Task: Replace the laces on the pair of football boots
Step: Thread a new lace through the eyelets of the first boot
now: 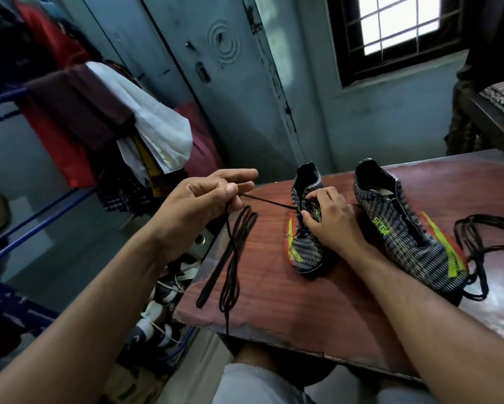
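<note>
The left hand (204,199) pinches a black lace (230,258) drawn taut from the left boot (306,246). Its slack hangs over the table (274,301) edge and may snag. The right hand (329,220) presses down on that boot. The right boot (405,231), apparently unlaced, reads "SEGA". A pile of laces (478,237) lies beside it.

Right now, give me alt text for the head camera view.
At a wooden table, the left hand pulls a black lace taut from a football boot steadied by the right hand; a second boot lies beside loose laces.
</note>
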A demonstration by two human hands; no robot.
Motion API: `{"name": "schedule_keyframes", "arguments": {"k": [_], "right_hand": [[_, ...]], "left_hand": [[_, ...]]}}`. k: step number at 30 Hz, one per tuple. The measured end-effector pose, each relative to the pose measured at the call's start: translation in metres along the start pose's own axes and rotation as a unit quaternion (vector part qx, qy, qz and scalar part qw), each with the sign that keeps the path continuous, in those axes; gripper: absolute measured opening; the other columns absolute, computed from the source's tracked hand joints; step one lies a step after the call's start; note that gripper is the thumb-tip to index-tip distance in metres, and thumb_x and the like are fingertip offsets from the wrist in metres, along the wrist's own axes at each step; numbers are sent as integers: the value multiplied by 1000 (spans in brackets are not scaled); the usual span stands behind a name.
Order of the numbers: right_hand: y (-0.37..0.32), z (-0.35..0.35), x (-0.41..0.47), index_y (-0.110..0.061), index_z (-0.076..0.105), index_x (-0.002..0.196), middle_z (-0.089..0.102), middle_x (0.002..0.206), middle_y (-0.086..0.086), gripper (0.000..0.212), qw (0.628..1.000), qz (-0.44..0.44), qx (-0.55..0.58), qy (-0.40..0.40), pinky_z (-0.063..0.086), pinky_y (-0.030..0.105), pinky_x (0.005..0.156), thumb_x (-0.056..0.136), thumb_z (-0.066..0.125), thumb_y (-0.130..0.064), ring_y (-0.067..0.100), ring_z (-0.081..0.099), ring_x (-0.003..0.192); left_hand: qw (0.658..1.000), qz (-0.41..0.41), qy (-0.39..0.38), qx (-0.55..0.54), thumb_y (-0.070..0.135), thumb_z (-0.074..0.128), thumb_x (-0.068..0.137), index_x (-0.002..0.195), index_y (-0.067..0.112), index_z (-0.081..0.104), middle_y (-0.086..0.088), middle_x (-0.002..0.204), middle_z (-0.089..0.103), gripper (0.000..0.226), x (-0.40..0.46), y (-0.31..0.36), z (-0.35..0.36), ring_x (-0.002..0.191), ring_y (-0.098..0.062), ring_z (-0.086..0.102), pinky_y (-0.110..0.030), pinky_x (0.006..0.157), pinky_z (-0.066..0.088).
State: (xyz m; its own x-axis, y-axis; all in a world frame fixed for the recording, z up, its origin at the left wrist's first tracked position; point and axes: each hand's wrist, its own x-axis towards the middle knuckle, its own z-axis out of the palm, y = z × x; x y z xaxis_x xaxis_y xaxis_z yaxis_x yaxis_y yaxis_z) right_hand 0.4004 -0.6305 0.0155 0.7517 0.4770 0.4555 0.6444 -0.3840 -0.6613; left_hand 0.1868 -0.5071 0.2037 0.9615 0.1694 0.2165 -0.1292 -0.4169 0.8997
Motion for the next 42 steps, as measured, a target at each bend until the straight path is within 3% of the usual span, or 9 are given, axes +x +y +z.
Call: {"name": "schedule_keyframes", "arguments": {"k": [6,13,17,25,27,31,35,39,42], "right_hand": [[-1,0,0,-19,61,124,54,127,4,36,1000,1,8,-3,44,46,98,92,69,-35,28,54,115],[-1,3,1,-20,61,123,55,125,3,36,1000,-6,2,3,42,45,98,91,69,-34,28,54,114],[-1,3,-1,-21,64,119,59,119,2,36,1000,-14,4,22,41,46,97,86,72,-34,29,57,112],[-9,7,-5,-26,62,118,56,117,-4,43,998,-40,38,-8,43,49,102,84,66,-52,23,56,114],[-12,5,-5,-25,63,112,58,112,-4,44,996,-60,45,43,48,50,95,83,57,-58,23,58,108],[-32,-6,-11,-18,61,87,57,84,-4,25,968,-186,105,135,49,48,74,97,57,-40,19,55,80],[-48,-12,-23,-16,53,120,64,80,-2,30,937,-271,150,161,54,35,56,96,60,-34,15,62,66],[-44,-15,-16,-24,30,150,64,81,-11,65,959,-151,183,155,52,29,61,97,66,-33,10,65,65],[-34,-12,-11,-31,55,134,72,81,-6,37,973,-123,118,158,52,33,63,99,59,-41,22,72,73]], "left_hand": [[1000,17,-23,-6,26,61,93,69,15,64,-6,83,65,28,14,1,16,94,-26,64,-60,103,42],[986,42,-95,134,-3,53,100,103,2,72,-5,92,69,20,28,19,27,89,-16,62,-25,85,50],[972,86,-113,185,-10,57,98,111,8,75,-7,96,67,28,40,32,28,95,-14,62,-27,86,46],[979,113,-132,110,-9,59,97,119,0,67,-3,98,71,26,58,39,31,91,-14,66,-25,86,53],[981,104,-106,124,-7,59,98,120,-3,68,-9,101,70,24,63,38,33,89,-9,65,-23,83,54],[986,71,-30,145,1,62,99,115,5,74,-21,105,72,20,77,27,29,74,-14,59,-24,71,53],[987,20,16,160,2,63,99,111,6,76,-26,96,70,18,83,15,23,60,-14,50,-21,55,44],[974,-12,-80,214,4,67,97,115,8,75,-9,88,74,20,75,10,22,63,-15,54,-22,56,43],[968,-2,-146,202,8,71,94,125,12,69,-16,91,73,31,64,6,23,77,-25,62,-32,67,52]]}}
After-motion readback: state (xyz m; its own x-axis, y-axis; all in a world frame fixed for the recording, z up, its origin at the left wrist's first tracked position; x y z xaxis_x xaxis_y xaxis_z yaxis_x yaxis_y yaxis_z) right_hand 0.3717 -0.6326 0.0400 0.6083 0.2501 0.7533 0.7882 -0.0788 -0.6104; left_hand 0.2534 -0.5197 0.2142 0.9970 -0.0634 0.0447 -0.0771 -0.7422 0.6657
